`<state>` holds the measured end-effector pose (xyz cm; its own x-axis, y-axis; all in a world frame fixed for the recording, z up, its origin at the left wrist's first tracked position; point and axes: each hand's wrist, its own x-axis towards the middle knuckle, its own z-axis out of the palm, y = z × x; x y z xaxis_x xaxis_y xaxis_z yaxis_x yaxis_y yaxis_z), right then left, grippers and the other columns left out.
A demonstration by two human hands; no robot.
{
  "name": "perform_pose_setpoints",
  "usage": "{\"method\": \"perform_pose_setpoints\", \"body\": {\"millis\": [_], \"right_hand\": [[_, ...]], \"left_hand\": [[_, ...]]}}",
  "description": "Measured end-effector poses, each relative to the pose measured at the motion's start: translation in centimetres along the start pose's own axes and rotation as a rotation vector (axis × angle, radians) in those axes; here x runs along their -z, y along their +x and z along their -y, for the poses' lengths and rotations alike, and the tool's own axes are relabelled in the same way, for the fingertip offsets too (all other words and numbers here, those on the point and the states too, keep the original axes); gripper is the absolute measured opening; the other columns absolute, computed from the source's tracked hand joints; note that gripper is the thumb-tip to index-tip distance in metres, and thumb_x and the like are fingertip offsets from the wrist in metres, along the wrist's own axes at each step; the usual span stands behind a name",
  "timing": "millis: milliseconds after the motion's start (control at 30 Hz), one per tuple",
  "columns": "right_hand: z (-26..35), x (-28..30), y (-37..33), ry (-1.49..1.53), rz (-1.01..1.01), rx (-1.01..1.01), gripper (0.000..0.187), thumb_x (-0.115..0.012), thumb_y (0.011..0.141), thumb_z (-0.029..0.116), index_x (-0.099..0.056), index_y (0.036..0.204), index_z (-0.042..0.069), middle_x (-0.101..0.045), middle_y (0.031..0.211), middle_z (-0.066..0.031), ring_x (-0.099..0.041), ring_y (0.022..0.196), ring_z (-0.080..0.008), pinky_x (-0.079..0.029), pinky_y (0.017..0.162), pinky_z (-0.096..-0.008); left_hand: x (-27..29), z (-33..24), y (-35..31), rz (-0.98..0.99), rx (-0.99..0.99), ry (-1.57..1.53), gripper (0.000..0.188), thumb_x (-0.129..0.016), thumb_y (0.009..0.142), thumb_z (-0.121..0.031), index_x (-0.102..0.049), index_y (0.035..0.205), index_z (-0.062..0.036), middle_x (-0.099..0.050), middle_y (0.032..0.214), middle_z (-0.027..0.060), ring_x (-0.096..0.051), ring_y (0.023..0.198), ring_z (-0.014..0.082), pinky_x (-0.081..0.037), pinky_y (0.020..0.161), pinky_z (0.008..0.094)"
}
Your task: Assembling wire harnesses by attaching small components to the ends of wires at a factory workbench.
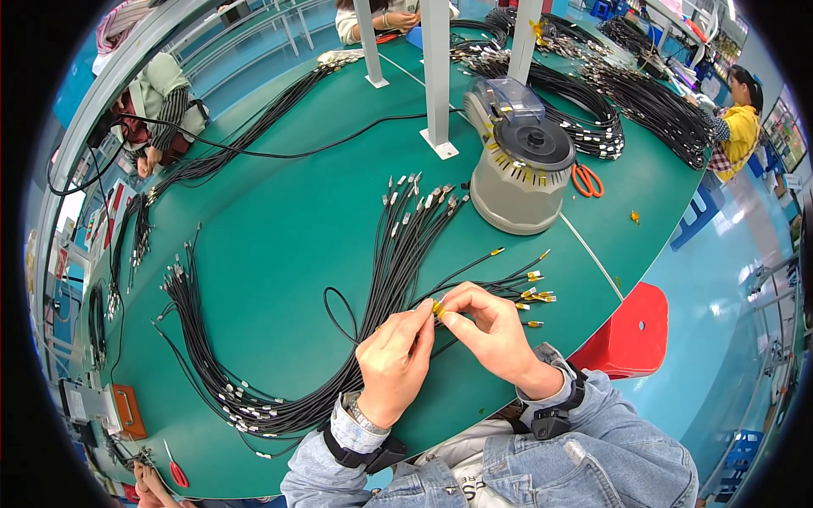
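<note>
My left hand (394,362) is closed in a pinch, its fingertips at the end of a thin black cable that my fingers mostly hide. My right hand (491,334) meets it, thumb and forefinger pinched on a small piece of yellow tape (438,308) at that cable end. Under and beside my hands, a large bundle of black cables (356,364) curves over the green table, with silver connectors and white tags at its ends. Right of my fingers lie several cable ends with yellow tape wraps (535,295).
A round grey tape dispenser (521,182) with yellow strips around its rim stands beyond my right hand. Orange-handled scissors (587,180) lie beside it. Metal posts (437,85) rise from the green table (271,229). A red stool (631,334) is at the right edge. Co-workers sit around.
</note>
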<state>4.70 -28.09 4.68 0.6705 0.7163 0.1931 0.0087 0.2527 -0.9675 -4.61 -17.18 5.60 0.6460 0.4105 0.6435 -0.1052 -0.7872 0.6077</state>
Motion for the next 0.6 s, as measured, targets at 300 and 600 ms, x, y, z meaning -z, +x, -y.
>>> {"method": "perform_pose_setpoints", "body": {"millis": [300,600], "right_hand": [[0.44,0.22,-0.33,0.159,0.046,-0.174,0.007,-0.055,0.085,0.002,-0.057,0.089,-0.003,-0.055,0.095,-0.0068,-0.052,0.086,-0.0122,-0.043,0.080,-0.0267],[-0.11,0.29,-0.35,0.153,0.035,-0.172,0.008,-0.056,0.086,0.003,-0.057,0.089,-0.004,-0.054,0.095,-0.0065,-0.052,0.087,-0.0119,-0.043,0.080,-0.0263]], "left_hand": [[-0.14,0.23,-0.01,-0.009,-0.073,0.051,0.025,-0.066,0.072,0.007,-0.064,0.094,-0.0024,-0.063,0.072,0.0093,-0.057,0.053,0.0143,-0.044,0.046,0.0232],[0.27,-0.54,0.08,0.062,0.048,-0.043,0.020,-0.064,0.075,0.006,-0.064,0.094,-0.0006,-0.062,0.071,0.0087,-0.058,0.056,0.0124,-0.044,0.048,0.0214]]}}
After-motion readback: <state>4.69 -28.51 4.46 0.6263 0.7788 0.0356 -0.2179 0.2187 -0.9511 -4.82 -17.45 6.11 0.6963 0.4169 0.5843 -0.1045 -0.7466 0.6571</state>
